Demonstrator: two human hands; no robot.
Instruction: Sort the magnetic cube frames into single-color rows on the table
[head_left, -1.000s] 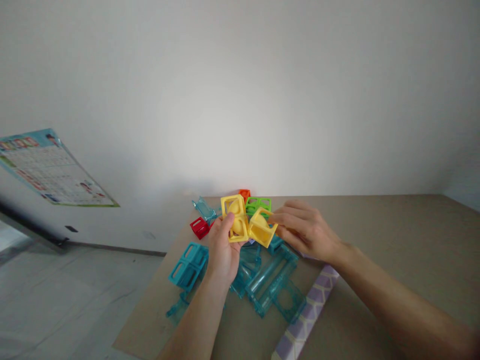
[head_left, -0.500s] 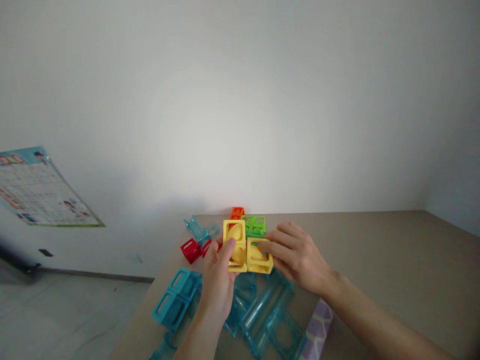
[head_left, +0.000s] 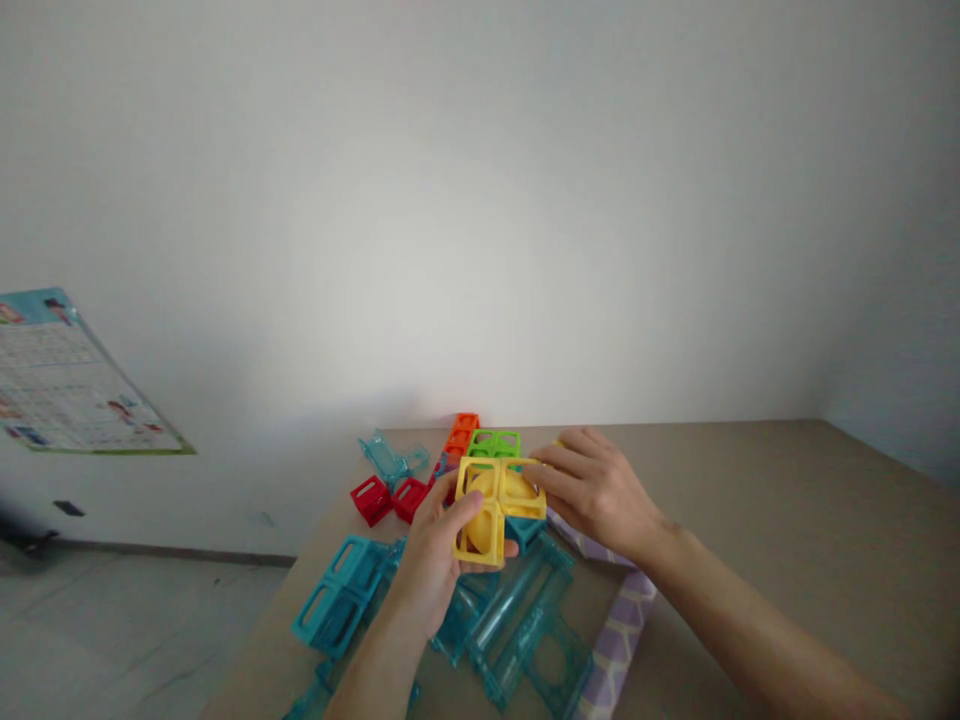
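Note:
In the head view, my left hand (head_left: pixel 435 545) grips a two-cell yellow toy block (head_left: pixel 480 555) upright above the table, its thumb across the front. Against that block's upper right side sits a single yellow cube block (head_left: pixel 523 508). My right hand (head_left: pixel 596 490) has its fingers closed on this cube's right edge. Whether the two yellow blocks are locked together or only touching, I cannot tell. Behind them are a green block (head_left: pixel 495 441) and a row of orange blocks (head_left: pixel 461 432). Red blocks (head_left: pixel 372 500) lie left of my left hand.
Left of my left forearm rests a blue double block (head_left: pixel 341 597). Transparent blue track pieces (head_left: pixel 517 610) spread between my arms, with another transparent piece (head_left: pixel 386 458) at the back left. A purple patterned strip (head_left: pixel 619 640) lies near my right forearm. The table's far edge meets the wall (head_left: pixel 480 220).
The single yellow cube has gone from beside the lower half of the double block to beside its upper half. The view has shifted slightly to the right.

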